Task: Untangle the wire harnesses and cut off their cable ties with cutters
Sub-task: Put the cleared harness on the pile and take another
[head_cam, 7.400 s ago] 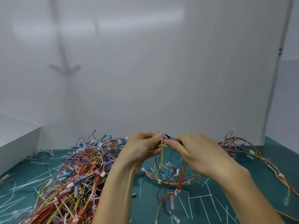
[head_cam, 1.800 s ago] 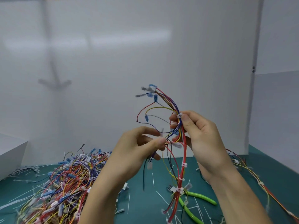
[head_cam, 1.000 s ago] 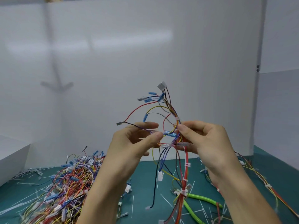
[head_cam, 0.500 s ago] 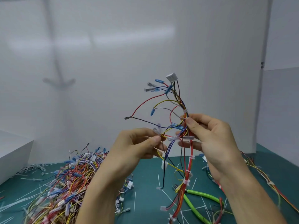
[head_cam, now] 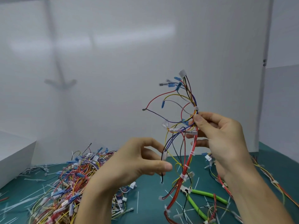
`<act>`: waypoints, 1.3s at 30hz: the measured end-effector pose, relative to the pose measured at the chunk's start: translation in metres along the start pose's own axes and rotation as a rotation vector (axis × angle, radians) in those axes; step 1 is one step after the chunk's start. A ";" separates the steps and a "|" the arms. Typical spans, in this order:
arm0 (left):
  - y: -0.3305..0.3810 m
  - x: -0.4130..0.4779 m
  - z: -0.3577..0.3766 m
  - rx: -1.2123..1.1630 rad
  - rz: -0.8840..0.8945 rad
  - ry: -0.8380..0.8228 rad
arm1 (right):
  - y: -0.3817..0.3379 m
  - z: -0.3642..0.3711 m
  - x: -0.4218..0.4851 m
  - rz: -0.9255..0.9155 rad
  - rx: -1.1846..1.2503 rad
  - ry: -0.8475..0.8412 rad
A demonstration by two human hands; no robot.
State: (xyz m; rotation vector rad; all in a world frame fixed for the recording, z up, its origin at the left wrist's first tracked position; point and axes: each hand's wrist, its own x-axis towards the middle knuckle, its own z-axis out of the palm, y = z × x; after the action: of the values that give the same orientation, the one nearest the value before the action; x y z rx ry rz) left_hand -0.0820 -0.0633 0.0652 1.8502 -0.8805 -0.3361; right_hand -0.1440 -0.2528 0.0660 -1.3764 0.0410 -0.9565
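Head view: teal mat (head_cam: 149, 200) strewn with cable ties (head_cam: 137, 202); white wall (head_cam: 113, 62) behind.

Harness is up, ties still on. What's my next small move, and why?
Probably reach the left hand down for the cutters on the mat: it looks free, while the right hand pinches the harness just below a white cable tie.

Harness pile (head_cam: 69, 183) left on table (head_cam: 145, 204) — cutters (head_cam: 207, 194) right, below held harness (head_cam: 191, 153).
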 end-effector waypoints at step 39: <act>0.009 0.016 0.027 0.125 0.186 0.391 | 0.006 0.013 -0.008 -0.078 -0.041 -0.270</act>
State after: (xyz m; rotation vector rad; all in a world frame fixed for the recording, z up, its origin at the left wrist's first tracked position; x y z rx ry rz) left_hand -0.0904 -0.0947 0.0632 1.8441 -0.8043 0.1968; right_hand -0.1395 -0.2384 0.0605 -1.5440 -0.1990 -0.8305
